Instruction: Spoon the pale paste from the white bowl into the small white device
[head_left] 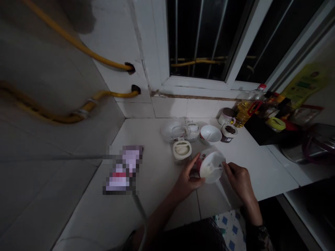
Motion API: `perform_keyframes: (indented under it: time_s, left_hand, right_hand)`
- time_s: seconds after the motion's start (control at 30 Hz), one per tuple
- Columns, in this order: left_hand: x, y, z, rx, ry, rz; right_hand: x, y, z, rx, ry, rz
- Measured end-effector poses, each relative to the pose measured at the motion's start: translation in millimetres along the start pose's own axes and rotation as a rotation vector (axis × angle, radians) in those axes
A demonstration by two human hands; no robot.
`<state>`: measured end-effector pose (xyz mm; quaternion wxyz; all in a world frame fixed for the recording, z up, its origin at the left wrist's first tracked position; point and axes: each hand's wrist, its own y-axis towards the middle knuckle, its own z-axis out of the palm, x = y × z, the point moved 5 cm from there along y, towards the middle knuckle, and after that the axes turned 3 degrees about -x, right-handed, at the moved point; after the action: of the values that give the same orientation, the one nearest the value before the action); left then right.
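Note:
My left hand (190,177) grips a white bowl (213,174) with a red pattern outside, thumb at its near rim and fingers along its left side. The bowl is tilted toward me above the counter, with some pale stuff low inside it. At the bowl's right rim, my right hand (238,177) is closed in a pinch on what looks like a pale spoon (216,166) reaching into the bowl; its outline is faint. Just beyond my left hand stands a square jar (181,150) with white contents, its clear lid (180,131) flipped up.
Behind are a second white bowl (210,134), a clear dish (167,131), a jar with dark contents (229,132) and a lidded jar (226,116). An oil bottle (243,113) and a dark rack (264,130) stand right. A blurred phone-like object (125,169) with a cable lies left.

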<state>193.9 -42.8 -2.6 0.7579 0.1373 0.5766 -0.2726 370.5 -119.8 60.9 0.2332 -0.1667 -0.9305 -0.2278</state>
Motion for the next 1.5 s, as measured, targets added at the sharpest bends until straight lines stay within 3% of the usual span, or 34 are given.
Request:
perform_keyframes:
  time_s: [0.17, 0.33, 0.5, 0.9, 1.1, 1.27, 1.37, 1.5]
  left_hand:
    - [-1, 0, -0.7, -0.02, -0.021, 0.015]
    - [5, 3, -3.2, -0.031, -0.047, 0.002]
    - [17, 7, -3.3, -0.02, -0.149, -0.032]
    - [32, 10, -2.7, -0.031, -0.28, -0.151]
    - [33, 10, -1.3, -0.065, -0.277, -0.227]
    - [28, 8, -1.8, -0.048, -0.27, -0.233]
    - [28, 9, -1.5, -0.038, -0.274, -0.226]
    - [29, 11, -1.1, -0.03, -0.278, -0.203]
  right_hand:
    - [-2, -4, 20, 0.048, 0.382, 0.244]
    - [-7, -2, 13, -0.015, 0.527, 0.406]
    - [-6, -2, 9, -0.069, 0.593, 0.421]
    - [-7, 0, 17, -0.063, 0.694, 0.448]
    - [7, 13, 11, -0.091, 0.687, 0.385]
    - [34, 34, 6, -0.11, 0.647, 0.285]
    - [58, 45, 5, -0.165, 0.518, 0.096]
    - [93, 49, 19, -0.185, 0.15, -0.31]
